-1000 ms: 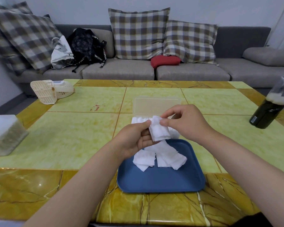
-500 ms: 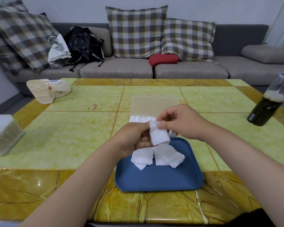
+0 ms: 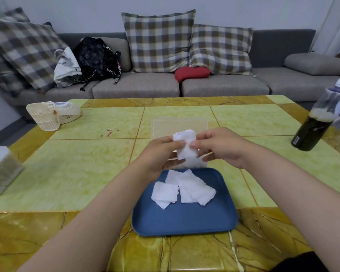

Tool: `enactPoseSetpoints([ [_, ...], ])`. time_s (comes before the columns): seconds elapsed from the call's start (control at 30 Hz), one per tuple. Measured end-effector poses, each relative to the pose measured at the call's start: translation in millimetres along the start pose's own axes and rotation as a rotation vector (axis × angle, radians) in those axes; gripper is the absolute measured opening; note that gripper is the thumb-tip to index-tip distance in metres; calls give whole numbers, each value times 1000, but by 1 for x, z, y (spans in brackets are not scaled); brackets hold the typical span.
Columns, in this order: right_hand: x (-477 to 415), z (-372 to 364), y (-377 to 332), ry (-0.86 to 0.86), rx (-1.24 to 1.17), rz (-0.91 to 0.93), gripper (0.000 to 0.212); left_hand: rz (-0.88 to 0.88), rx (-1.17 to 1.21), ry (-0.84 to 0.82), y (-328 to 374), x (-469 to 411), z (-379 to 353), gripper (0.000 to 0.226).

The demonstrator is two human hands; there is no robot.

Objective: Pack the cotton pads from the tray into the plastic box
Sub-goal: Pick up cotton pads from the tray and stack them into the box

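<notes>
A blue tray (image 3: 185, 222) lies near the table's front edge with several white cotton pads (image 3: 185, 190) heaped in its far half. Just beyond it stands a clear plastic box (image 3: 180, 126) with its lid raised; my hands hide most of its body. Above the gap between tray and box, my left hand (image 3: 161, 154) and my right hand (image 3: 218, 146) pinch a small stack of cotton pads (image 3: 185, 145) from either side, holding it upright.
A dark bottle (image 3: 312, 132) stands at the right table edge. A small white fan (image 3: 51, 114) lies at the far left, and a translucent container (image 3: 0, 169) sits at the near left. A grey sofa with plaid cushions runs behind the table.
Both hands have lifted the stack of pads up and away from the tray, toward the box. The heap left on the tray is now fully uncovered.
</notes>
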State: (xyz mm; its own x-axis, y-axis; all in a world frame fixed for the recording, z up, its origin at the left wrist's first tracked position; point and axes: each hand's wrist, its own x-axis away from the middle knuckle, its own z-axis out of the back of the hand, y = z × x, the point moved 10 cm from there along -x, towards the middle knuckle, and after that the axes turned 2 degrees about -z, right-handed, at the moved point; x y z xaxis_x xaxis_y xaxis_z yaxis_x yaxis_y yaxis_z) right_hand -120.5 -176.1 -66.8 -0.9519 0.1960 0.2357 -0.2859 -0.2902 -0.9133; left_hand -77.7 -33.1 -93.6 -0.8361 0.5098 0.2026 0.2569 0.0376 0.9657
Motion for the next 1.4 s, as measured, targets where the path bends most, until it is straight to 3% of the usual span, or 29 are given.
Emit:
enactPoseSetpoints([
  [0.13, -11, 26, -6, 64, -154, -1, 11, -134, -164, 75, 23, -24, -9, 19],
  [0.23, -22, 58, 3, 225, -341, -39, 15, -356, -588, 182, 47, -43, -13, 20],
  [0.33, -32, 70, 24, 301, -451, -158, 5, -440, -977, 29, 44, -58, -40, 23],
  [0.43, -39, 57, 39, 241, -436, -244, 15, -433, -1246, -140, 18, -71, -56, 26],
  [0.53, -42, 45, 45, 224, -292, -282, 19, -406, -1331, -196, 0, -76, -57, 29],
  [0.67, -43, 43, 46, 278, 59, -306, 25, -414, -1389, -109, 4, -76, -56, 31],
  [0.77, -47, 44, 46, 308, 114, -294, 24, -350, -1415, -29, 8, -82, -57, 30],
  [0.9, -47, 49, 37, 417, 79, -167, 33, -231, -1441, 16, 7, -93, -56, 11],
  [0.97, -44, 44, 38, 420, 90, -143, 28, -209, -1473, 19, 6, -94, -56, 15],
  [1.17, -46, 31, 28, 363, 461, -34, 9, -119, -1650, 49, 10, -92, -44, 17],
  [1.3, -44, 23, 14, 387, 742, 4, 22, 4, -1745, 101, 12, -90, -20, 22],
  [1.4, -45, 16, 5, 409, 935, -17, 25, 3, -1748, 108, 10, -90, -15, 32],
])
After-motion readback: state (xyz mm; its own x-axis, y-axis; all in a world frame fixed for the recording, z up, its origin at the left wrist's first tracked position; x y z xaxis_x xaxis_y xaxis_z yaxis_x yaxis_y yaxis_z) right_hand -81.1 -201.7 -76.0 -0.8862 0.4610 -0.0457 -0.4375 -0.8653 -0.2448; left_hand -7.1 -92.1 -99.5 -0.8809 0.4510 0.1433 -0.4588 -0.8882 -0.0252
